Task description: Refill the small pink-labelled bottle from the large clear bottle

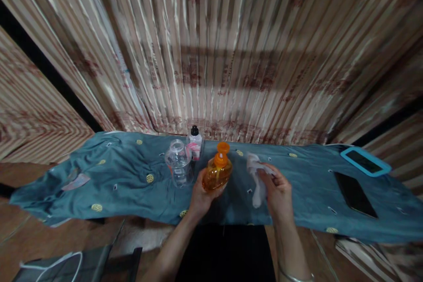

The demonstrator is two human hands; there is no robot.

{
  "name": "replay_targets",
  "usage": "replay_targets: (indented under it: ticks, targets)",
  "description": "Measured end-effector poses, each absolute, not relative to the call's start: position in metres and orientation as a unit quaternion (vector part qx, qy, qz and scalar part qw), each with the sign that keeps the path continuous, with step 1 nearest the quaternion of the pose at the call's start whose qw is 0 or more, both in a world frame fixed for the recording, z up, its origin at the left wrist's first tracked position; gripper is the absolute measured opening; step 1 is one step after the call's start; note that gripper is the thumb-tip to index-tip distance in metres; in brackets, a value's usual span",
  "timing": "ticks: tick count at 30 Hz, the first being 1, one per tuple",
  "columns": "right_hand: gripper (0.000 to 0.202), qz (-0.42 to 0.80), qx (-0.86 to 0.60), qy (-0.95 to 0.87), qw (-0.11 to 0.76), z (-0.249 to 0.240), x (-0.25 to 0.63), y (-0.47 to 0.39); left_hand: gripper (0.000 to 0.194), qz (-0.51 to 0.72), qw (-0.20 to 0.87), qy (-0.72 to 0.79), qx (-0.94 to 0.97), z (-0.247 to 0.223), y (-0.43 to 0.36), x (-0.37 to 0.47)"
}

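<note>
My left hand (202,194) is wrapped round an amber bottle (216,177) with an orange flip-top cap, held tilted above the cloth-covered table. To its right, my right hand (278,188) pinches a crumpled white tissue (259,181), which hangs down from the fingers, apart from the bottle. Just left of the amber bottle stands a clear, uncapped plastic bottle (179,165). Behind that is a small bottle (195,144) with a black cap and a pink-and-white label.
A teal patterned cloth (132,185) covers the narrow table. At the right lie a dark phone (355,194) and a blue-framed device (365,161). A pale scrap (76,182) lies at the left. Striped curtains (211,53) hang close behind the table.
</note>
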State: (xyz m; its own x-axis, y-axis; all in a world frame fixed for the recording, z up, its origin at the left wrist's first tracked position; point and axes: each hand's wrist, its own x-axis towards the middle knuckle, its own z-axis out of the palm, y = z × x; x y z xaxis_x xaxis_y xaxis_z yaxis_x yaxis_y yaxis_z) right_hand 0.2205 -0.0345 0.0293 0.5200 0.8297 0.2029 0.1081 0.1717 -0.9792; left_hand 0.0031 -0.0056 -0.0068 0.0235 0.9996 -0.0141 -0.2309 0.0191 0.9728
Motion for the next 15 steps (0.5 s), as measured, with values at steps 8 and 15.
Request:
replay_targets:
  ticks: [8, 15]
  targets:
    - [0.076, 0.286, -0.515, -0.521, 0.617, 0.063, 0.138, -0.025, 0.075, 0.511, 0.546, 0.431, 0.505, -0.002, 0.003, 0.007]
    - [0.076, 0.365, -0.505, -0.559, 0.547, 0.049, 0.162, 0.028, 0.082, 0.477, 0.574, 0.4, 0.531, -0.005, 0.004, -0.001]
